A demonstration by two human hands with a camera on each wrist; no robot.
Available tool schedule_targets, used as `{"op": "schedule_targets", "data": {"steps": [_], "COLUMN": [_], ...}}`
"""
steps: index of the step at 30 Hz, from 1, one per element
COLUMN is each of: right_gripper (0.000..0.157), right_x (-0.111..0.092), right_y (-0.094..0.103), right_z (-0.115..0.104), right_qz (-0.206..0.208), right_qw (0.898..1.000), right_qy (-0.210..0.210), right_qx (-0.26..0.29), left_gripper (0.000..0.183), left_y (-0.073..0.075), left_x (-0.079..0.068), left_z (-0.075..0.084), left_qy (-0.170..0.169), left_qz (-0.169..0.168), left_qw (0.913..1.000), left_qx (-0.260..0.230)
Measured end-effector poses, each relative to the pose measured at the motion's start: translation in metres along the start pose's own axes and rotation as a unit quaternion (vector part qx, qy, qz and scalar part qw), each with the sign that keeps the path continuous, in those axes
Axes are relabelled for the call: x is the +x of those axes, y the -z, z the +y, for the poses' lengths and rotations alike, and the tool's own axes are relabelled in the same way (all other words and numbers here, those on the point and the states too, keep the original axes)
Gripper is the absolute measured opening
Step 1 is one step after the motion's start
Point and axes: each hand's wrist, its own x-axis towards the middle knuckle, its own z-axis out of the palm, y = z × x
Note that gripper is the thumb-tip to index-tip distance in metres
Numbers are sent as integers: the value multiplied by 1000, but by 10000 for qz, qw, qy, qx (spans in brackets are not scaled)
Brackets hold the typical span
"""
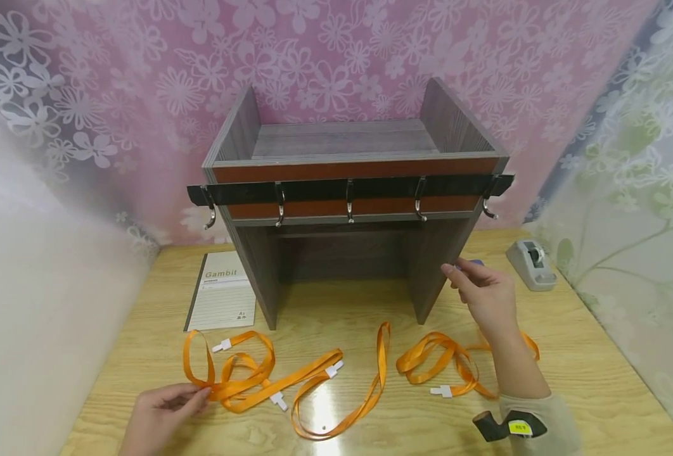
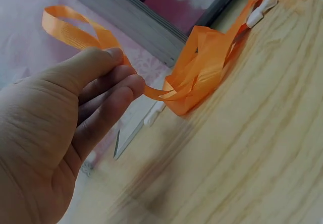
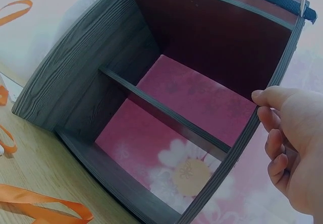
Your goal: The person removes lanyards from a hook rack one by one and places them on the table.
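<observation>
My left hand (image 1: 165,411) pinches an orange lanyard (image 2: 194,77) between thumb and fingers. One loop of it rises beyond the fingertips, while the rest lies loosely bunched on the table. At the lower right side panel of a grey wooden shelf unit (image 1: 447,253), my right hand (image 1: 487,297) holds the front edge. In the right wrist view, its thumb lies over that edge and the curled fingers sit on the outer side. A black rail (image 1: 314,190) with several metal hooks (image 1: 350,206) runs across the shelf's front.
More orange lanyards (image 1: 365,405) with white clips (image 1: 442,391) lie along the table's front. A notebook (image 1: 222,291) rests left of the shelf. A tape dispenser (image 1: 533,266) stands at the right. Something blue (image 1: 476,261) peeks out behind my right hand. Patterned cloth surrounds the table.
</observation>
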Motion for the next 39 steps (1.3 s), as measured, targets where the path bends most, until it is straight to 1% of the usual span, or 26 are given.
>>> {"op": "schedule_targets", "data": {"steps": [4,7,10,12,15,17,20,23,26,28,29,32,35,38,39], "right_gripper": [22,21,20,19,18,17,17,17,18,18,18,18,17,16,16], "right_x": [0,0,1,2,3,4,5,6,5,6,5,4,1,-7,-11], "right_y": [-1,-2,-3,-3,-4,-4,-5,-7,-9,-10,-10,-8,-6,-4,-3], "right_z": [-1,-1,-1,-1,-1,-1,-1,0,1,1,1,1,3,8,10], "right_qz": [-45,-40,-46,-46,-48,-37,-14,35,86,95,99,81,75,96,96], "right_qw": [9998,9996,9995,9995,9995,9995,9991,9981,9974,9972,9973,9976,9982,9985,9986], "right_qy": [105,151,165,165,139,117,72,25,-5,-31,-43,-81,-68,-49,-85], "right_qx": [132,217,254,280,277,302,409,609,714,746,730,689,585,531,522], "left_gripper": [10,4,4,4,6,9,10,11,13,13,13,12,15,20,21], "left_y": [-2,-4,-6,-7,-7,-6,-4,-2,-1,-1,-1,0,7,15,17], "left_x": [-1,-2,-4,-5,-8,-10,-11,-11,-10,-10,-9,-5,3,12,14], "left_z": [-2,-2,0,0,-1,-2,0,2,4,5,5,8,15,23,26], "left_qy": [10,284,667,751,736,714,826,1067,1382,1506,1516,1339,1158,952,892], "left_qz": [-29,-91,-145,-163,-205,-253,-351,-423,-454,-441,-434,-465,-723,-1009,-1052], "left_qw": [9999,9988,9958,9943,9935,9943,9948,9932,9894,9876,9875,9899,9906,9898,9895], "left_qx": [145,394,617,736,843,755,475,183,28,6,13,79,-10,-330,-434]}}
